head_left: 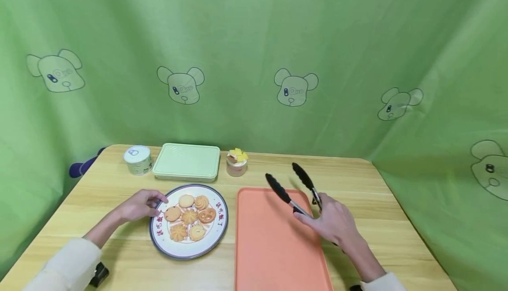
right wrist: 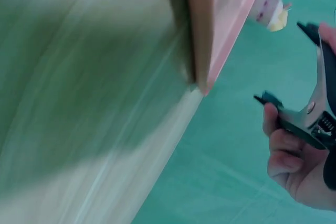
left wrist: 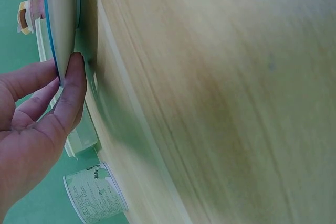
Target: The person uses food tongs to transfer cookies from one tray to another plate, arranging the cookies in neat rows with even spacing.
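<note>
A white plate (head_left: 212,236) with a dark blue rim carries several cookies (head_left: 189,217) of different shapes. At its left edge my left hand (head_left: 140,203) pinches the rim; in the left wrist view the thumb lies on one side of the plate (left wrist: 63,19) and the fingers under the other. Tongs (head_left: 295,203) with black tips are in my right hand (head_left: 337,220), their arms spread apart with nothing between them. They hang over the upper part of an orange tray (head_left: 274,247). The right wrist view shows fingers curled round the tongs (right wrist: 310,114).
Behind the plate stand a pale green lidded box (head_left: 186,161), a can (head_left: 139,159) with a pull ring at the left, and a small dessert cup (head_left: 237,163) topped with yellow pieces. A green curtain (head_left: 246,39) hangs behind the wooden table (head_left: 373,203).
</note>
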Demonstrator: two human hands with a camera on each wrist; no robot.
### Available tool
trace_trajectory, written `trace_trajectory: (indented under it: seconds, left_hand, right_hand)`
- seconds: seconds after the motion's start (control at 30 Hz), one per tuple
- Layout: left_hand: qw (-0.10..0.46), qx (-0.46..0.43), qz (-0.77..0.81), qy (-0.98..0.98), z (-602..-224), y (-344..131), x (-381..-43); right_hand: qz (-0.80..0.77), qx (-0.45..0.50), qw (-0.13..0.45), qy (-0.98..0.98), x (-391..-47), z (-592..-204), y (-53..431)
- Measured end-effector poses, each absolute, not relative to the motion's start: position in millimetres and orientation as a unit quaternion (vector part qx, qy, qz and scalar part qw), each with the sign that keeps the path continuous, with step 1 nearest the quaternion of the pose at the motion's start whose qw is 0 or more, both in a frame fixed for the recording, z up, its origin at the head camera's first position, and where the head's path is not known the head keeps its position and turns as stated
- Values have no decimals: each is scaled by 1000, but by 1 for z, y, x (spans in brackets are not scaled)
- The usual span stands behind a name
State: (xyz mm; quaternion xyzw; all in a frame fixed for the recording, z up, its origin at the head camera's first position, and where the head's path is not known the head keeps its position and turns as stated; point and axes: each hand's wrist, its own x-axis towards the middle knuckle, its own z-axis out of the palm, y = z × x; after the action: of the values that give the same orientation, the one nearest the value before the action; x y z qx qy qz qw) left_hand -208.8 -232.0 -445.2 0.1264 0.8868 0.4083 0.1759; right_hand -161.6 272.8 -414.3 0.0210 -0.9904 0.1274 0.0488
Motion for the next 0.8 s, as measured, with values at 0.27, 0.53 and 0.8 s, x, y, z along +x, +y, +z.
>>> trace_trajectory:
  seconds: [0.27,0.53,0.8]
  left_hand:
    - [178,113,411,887,-444,-232,-208]
    - [171,118,411,888,-444,-234,-207]
    - [160,138,387,898,-440,-230,-207]
  right_hand:
    - [112,-24,73,-991,-170,-416,295]
    - [127,-82,7,-989,-178,-418,310]
    - [144,-112,-55,-982,-181,-430,316]
